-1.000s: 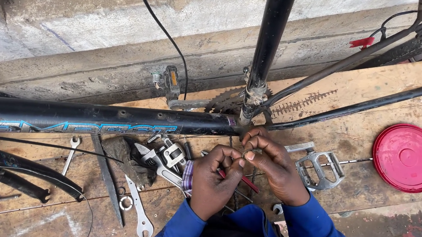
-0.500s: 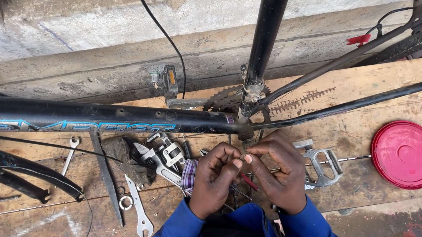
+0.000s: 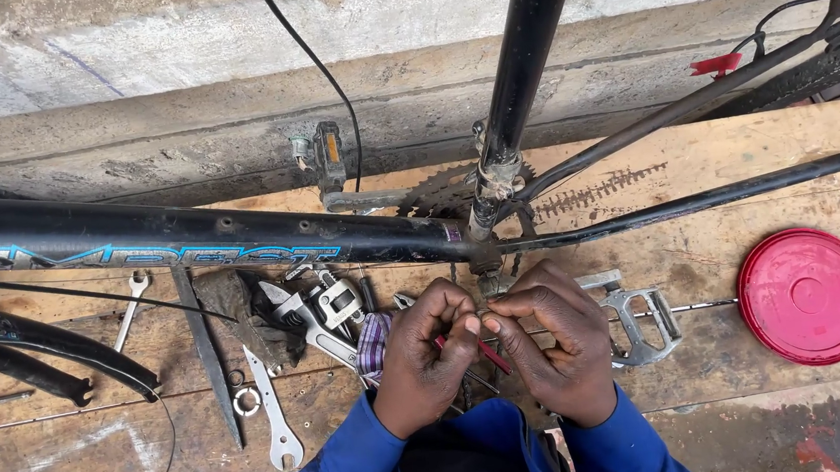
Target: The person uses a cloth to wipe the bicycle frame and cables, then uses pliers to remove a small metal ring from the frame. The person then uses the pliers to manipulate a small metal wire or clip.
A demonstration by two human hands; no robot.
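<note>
Under the bicycle frame [image 3: 191,246], both hands [image 3: 489,350] pinch something small.

Two pedals [image 3: 644,323], one red lid [image 3: 808,295] (three wrenches [image 3: 272,417]).

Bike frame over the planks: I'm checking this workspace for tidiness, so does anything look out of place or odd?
The bike frame lies across the wooden planks with its pedal low beside them. Wrenches and pliers lie scattered loose under it, and a red lid sits alone. Both hands pinch something small; nothing looks spilled.
</note>
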